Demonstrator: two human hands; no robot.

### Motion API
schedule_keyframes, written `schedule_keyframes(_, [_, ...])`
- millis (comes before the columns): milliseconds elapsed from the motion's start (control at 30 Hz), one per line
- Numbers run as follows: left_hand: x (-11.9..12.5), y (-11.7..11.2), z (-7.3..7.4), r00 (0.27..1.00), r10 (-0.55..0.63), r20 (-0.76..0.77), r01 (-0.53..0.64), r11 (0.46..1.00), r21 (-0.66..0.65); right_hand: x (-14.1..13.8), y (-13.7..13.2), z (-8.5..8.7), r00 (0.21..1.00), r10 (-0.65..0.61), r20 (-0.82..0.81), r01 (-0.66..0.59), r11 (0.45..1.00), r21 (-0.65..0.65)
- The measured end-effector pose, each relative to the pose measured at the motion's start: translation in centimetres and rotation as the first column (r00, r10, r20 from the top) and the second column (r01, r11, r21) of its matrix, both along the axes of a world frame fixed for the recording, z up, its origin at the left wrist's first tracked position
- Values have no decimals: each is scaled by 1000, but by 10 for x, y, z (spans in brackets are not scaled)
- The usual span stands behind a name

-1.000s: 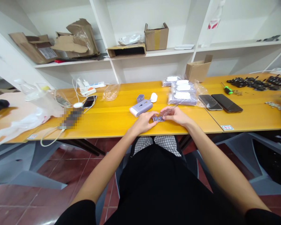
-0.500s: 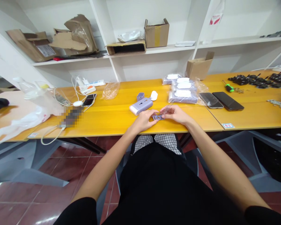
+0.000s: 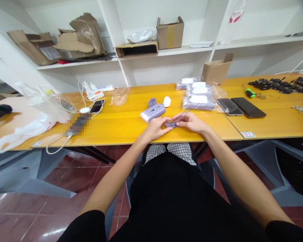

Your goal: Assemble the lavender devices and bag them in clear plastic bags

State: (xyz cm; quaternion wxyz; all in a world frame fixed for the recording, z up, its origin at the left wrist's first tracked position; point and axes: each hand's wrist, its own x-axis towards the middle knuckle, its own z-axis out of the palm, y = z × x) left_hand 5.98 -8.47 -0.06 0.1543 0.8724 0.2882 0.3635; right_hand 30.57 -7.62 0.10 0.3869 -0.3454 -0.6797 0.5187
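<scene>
Barely any change over the last second, just a small drift of the view, hands parked in the same spot near the front edge of the yellow table [image 3: 121,129] the whole time, so looks like slow fiddly work on one small bit and nothing set down or picked up. Going left to right: white plastic bag [image 3: 27,126] and a tangle of white cables [image 3: 65,111] far left, a phone [image 3: 97,107] by a power strip [image 3: 101,91], an empty clear bag [image 3: 119,95], then a lavender gadget [image 3: 153,113] lying flat with a little lavender cap [image 3: 152,102] and a white cap [image 3: 166,101] just behind it. Right in front of that, left hand [image 3: 155,128] with thumb and fingertips pinched on a small purple part [image 3: 171,124], right hand [image 3: 190,121] pinching the same part from the other side, other fingers curled in. Part itself: tiny, flat-ish, greyish purple, mostly hidden by fingertips, held just over the tabletop, can't tell if touching it. Also a thin clear-pinkish strip [image 3: 183,115] poking up from the right hand's fingers, too small to make out. Further right, bagged packs [image 3: 198,101] of the same lavender-and-white gadgets, a cardboard box [image 3: 217,70], two dark phones [image 3: 239,107], a green-handled screwdriver [image 3: 248,91], a pile of black parts [image 3: 280,84]
</scene>
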Motion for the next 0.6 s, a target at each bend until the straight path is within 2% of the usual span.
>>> schedule_keyframes(200, [-1,-1,0,1000,14,3,-14,1000,-20,-3,-4,6,998,45,45,-47,998,44])
schedule_keyframes(600, [-3,4,-4,1000,17,3,-17,999,-33,-8,-4,3,1000,0,4,0,1000,31])
